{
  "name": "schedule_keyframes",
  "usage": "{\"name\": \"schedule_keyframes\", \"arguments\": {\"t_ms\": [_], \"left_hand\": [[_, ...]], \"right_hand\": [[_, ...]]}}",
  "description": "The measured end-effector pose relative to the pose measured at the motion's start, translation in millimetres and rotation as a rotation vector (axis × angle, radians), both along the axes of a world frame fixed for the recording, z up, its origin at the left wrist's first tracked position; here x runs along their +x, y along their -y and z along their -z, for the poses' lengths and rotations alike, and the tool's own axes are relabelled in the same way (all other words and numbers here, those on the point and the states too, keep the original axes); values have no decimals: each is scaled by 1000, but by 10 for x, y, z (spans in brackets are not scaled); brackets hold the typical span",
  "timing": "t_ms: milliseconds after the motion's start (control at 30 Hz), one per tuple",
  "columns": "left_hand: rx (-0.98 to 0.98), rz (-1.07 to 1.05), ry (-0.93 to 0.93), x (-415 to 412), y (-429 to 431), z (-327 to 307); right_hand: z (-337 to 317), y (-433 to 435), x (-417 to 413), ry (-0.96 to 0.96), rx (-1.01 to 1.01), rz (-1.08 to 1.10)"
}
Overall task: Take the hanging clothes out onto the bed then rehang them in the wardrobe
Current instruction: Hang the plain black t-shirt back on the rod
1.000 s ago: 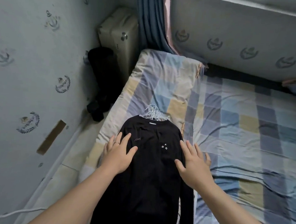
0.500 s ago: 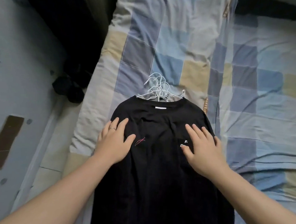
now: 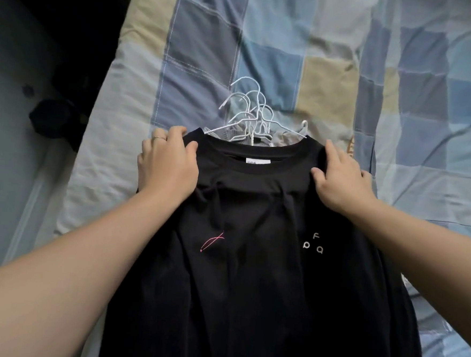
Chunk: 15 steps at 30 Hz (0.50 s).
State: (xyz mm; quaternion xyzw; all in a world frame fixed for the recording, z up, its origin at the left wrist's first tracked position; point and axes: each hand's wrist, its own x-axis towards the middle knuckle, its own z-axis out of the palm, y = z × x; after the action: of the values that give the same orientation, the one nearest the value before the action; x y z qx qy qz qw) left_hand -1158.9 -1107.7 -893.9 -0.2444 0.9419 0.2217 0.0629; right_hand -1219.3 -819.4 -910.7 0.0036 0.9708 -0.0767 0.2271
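A black long-sleeved shirt [image 3: 253,263] lies on top of a stack of clothes on the bed [image 3: 401,106], with a pink mark and small white letters on its chest. Several white wire hangers [image 3: 250,115] stick out past its collar, over a strip of grey garment [image 3: 284,138]. My left hand [image 3: 167,162], a ring on one finger, grips the shirt's left shoulder. My right hand [image 3: 337,180] pinches the right shoulder beside the collar. Both shoulders are bunched and lifted slightly.
The checked blue, grey and yellow sheet covers the bed to the right and beyond the hangers. A dark bag [image 3: 54,118] sits on the floor to the left, between the bed's edge and the pale wall [image 3: 0,134].
Both hands slid up from the shirt's chest to its shoulders and closed on the fabric. The view has tilted down and come closer to the stack.
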Motion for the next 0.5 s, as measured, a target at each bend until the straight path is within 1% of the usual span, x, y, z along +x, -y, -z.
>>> {"name": "schedule_keyframes", "arguments": {"t_ms": [133, 233, 300, 400, 500], "left_hand": [[89, 19, -143, 91, -69, -261], [158, 57, -206, 217, -98, -543], [192, 106, -216, 277, -117, -781], [172, 193, -202, 350, -142, -1163], [182, 215, -176, 417, -171, -1579]], "right_hand": [[-189, -77, -43, -1, -93, 69], [-428, -227, 27, -33, -154, 81], [-650, -366, 118, -40, -187, 94], [-1068, -552, 359, -51, -226, 52], [-1623, -673, 700, -100, -289, 19]]}}
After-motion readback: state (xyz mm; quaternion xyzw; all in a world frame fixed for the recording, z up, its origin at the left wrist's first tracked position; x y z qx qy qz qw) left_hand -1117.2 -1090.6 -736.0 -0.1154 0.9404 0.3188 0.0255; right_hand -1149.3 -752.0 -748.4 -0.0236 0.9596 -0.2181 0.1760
